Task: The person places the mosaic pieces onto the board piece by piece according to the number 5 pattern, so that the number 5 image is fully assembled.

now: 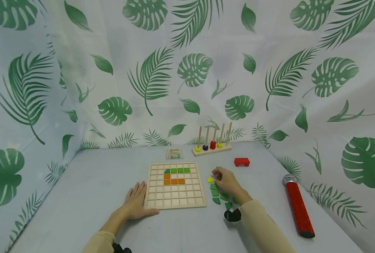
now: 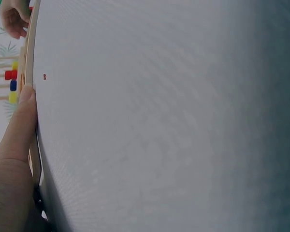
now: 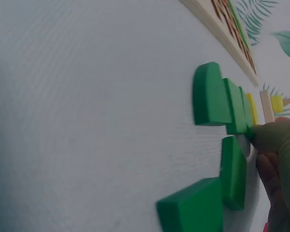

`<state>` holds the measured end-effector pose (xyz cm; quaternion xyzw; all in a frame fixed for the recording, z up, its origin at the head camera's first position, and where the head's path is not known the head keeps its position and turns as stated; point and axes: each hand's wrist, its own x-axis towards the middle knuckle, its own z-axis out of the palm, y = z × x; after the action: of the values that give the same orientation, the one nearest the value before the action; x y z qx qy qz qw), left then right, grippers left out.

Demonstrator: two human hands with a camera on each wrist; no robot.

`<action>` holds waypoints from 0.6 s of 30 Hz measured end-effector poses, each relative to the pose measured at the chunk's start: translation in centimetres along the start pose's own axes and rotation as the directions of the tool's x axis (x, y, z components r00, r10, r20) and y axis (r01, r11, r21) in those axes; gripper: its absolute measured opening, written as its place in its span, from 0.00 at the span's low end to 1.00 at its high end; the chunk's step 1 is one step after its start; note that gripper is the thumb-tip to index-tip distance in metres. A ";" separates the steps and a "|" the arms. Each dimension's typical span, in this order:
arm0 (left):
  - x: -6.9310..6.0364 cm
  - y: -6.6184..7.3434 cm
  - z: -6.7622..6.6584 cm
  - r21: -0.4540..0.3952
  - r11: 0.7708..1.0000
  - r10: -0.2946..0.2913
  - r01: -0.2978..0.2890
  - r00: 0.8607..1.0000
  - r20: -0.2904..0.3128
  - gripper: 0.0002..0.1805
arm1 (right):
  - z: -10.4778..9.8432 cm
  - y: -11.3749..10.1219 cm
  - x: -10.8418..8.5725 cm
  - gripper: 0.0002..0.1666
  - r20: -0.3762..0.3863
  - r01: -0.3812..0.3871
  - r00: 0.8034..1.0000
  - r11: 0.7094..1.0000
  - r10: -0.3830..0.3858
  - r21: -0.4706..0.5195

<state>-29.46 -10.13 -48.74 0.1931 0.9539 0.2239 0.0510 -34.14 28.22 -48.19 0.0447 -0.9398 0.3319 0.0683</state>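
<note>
A wooden grid board (image 1: pixel 174 196) holds a row of green pieces (image 1: pixel 181 170) with orange pieces (image 1: pixel 174 181) below. My left hand (image 1: pixel 136 205) lies with fingers spread against its left edge, the thumb at the near corner; the left wrist view shows the thumb (image 2: pixel 20 121) along that edge. Right of the board, my right hand (image 1: pixel 226 181) is over loose green pieces (image 1: pixel 214 193), its bent fingertips beside a yellow piece (image 1: pixel 210 179). In the right wrist view, the thumb of that hand (image 3: pixel 275 154) meets a green piece (image 3: pixel 236 106); whether it is gripped is unclear.
Behind the board lie a small pattern card (image 1: pixel 173 153) and a peg stand (image 1: pixel 212 150) with coloured beads. A red arch block (image 1: pixel 241 162) sits beyond my right hand. Near the table's right side is a red tube (image 1: pixel 298 207) with a silver end.
</note>
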 end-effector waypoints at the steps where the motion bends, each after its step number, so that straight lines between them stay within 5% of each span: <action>1: 0.0 0.0 0.0 -0.002 1.000 0.000 0.000 1.000 -0.001 0.65 | 0.0 -0.1 0.0 0.20 0.015 -0.001 1.000 1.000 0.001 -0.004; 9: 0.1 -0.1 0.1 -0.002 1.000 -0.008 0.008 1.000 0.009 0.66 | 0.6 -0.3 0.2 0.18 0.077 0.019 0.997 1.000 -0.018 -0.008; 18: 0.1 0.0 0.0 -0.013 1.000 -0.006 0.006 1.000 0.005 0.65 | 0.9 0.0 0.5 0.14 0.002 0.071 0.997 0.996 -0.071 -0.052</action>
<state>-29.53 -10.11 -48.78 0.1903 0.9530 0.2294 0.0551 -34.68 27.60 -48.79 0.0764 -0.9460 0.3045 0.0810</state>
